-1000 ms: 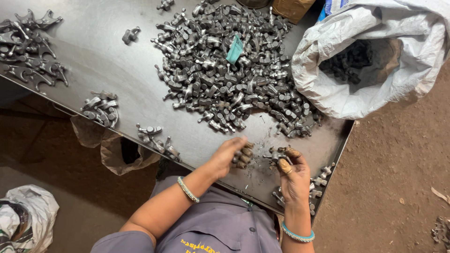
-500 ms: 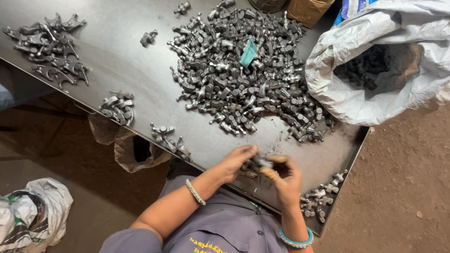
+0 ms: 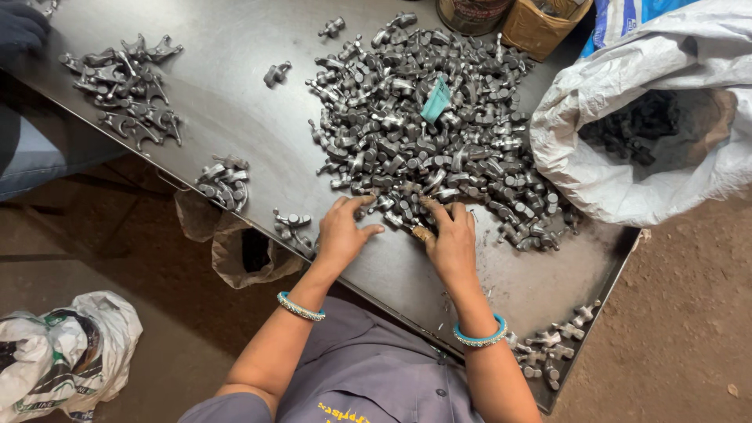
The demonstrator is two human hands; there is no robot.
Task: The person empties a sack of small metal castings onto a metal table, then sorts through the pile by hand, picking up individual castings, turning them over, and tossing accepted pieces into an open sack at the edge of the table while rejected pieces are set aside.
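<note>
A dark metal table [image 3: 235, 117] carries heaped metal parts [image 3: 423, 149] (several smaller clusters).

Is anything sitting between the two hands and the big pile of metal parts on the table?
Nothing visible does. The left hand and right hand both reach the near edge of the pile of metal parts, fingertips already among the pieces.

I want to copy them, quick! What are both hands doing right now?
Left hand: open, fingers spread on the edge of the pile of metal parts, gripping nothing.
Right hand: fingers reaching into the same pile; cannot tell if it holds a part.
</note>
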